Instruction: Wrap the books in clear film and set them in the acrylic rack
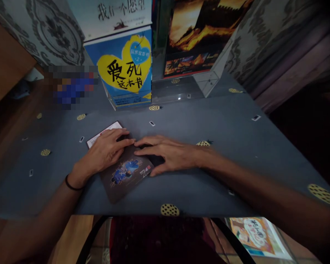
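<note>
A thin dark book (110,189) lies at a slant on the table, with a blue illustration and a small pink mark on its lower part. At its far end a strip of white with small print (114,125) shows; the rest there is covered by fingers. My left hand (106,148), a black band at its wrist, rests flat across the book's upper left, fingers stretched out. From the right, my right hand (167,152) reaches the book's right edge with its fingers apart. The fingertips of both hands nearly meet over the cover.
A blue and yellow book (129,69) stands in a clear display holder at the back. Right of it, another clear stand (209,79) bears a book with a wall picture (200,36). The grey pineapple-print tablecloth (181,123) covers the table. An orange picture book (253,236) lies below the front edge.
</note>
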Motion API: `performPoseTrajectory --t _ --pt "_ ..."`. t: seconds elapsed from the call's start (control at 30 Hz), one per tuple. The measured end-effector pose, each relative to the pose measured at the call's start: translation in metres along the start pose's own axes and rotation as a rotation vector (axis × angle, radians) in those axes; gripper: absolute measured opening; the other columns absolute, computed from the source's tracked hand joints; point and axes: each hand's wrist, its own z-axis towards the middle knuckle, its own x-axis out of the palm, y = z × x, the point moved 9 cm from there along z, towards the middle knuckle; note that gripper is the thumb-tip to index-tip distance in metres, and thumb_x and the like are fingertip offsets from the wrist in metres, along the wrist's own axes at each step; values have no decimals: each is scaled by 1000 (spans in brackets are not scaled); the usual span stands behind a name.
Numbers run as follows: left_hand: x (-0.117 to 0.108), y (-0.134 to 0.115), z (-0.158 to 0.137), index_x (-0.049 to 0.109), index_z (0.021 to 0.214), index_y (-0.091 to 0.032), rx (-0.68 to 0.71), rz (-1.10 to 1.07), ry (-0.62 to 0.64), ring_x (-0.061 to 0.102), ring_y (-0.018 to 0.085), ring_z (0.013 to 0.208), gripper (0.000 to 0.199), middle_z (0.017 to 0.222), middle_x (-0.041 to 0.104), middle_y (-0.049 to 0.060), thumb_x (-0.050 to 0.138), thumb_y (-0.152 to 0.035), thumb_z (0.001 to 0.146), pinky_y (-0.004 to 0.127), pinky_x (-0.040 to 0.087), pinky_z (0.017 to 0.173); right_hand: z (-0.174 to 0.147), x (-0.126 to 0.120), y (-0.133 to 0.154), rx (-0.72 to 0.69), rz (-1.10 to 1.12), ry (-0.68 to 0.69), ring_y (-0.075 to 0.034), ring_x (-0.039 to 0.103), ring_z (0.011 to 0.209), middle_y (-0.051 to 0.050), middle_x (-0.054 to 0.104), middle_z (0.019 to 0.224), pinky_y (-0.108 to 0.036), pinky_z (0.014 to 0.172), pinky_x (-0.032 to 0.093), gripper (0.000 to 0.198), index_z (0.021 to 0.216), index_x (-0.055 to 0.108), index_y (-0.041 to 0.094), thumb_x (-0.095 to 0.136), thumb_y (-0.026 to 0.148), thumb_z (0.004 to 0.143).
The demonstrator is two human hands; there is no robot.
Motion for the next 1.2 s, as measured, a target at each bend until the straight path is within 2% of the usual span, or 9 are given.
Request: performPoseTrajectory --t 0.13,0.3,0.5,0.63,0.73,0.83,0.9,0.97,1.2 --pt "-2 4 0 70 118 -22 -8 29 -23 65 25 114 35 125 67 11 43 -16 98 45 56 95 0 6 -5 1 5 -63 -26 44 142 -12 48 153 -46 117 37 59 139 58 23 77 38 86" --pt "-4 12 -1 70 120 -20 -59 29 -44 65 26 116 36 126 68 12 41 -17 100 47 55 97 0 5 -6 -34 6 -176 -24 49 139 -12 55 148 -42 116 40 43 133 63 21 68 34 93" --pt "-3 -2 -1 68 121 -21 1 -91 -59 65 24 113 31 127 68 10 46 -18 99 43 55 96 -2 -1 -14 -24 15 -182 -24 54 134 -9 59 143 -44 113 42 44 130 65 25 74 35 88" --pt "-4 -10 3 68 119 -20 -7 -124 -37 63 24 113 30 126 66 11 45 -18 99 43 53 96 -3 -4 -18 -12 31 -193 -24 55 132 -9 61 141 -46 113 41 44 127 67 26 77 35 85" --pt "-5 -16 9 67 117 -17 -69 -106 32 61 27 109 30 120 64 13 48 -34 101 44 53 93 -3 -5 -16 -19 40 -188 -24 56 131 -9 61 140 -46 113 40 43 126 68 26 77 35 85" --pt "-3 -25 13 65 116 -16 -129 -33 127 59 31 105 57 115 62 14 52 -66 92 47 53 90 -2 -6 -15 -27 44 -169 -24 56 130 -10 61 140 -46 113 40 42 125 69 24 76 35 86" --pt "-2 -30 14 63 116 -16 -150 5 175 58 32 106 72 117 61 14 49 -79 85 49 52 90 -2 -7 -16 -26 47 -163 -24 56 130 -11 62 139 -44 113 41 41 125 69 23 76 35 86" --pt "0 -33 14 61 118 -15 -164 32 199 57 33 108 76 119 60 15 47 -82 83 50 52 90 -2 -7 -16 -25 53 -158 -23 56 130 -11 62 139 -43 112 41 40 125 70 23 75 35 87" --pt "3 -37 12 58 120 -14 -178 92 209 55 33 109 66 120 59 16 49 -72 90 51 51 91 0 -9 -17 -27 123 -150 -22 56 131 -12 62 139 -40 111 42 33 123 71 19 67 33 93"
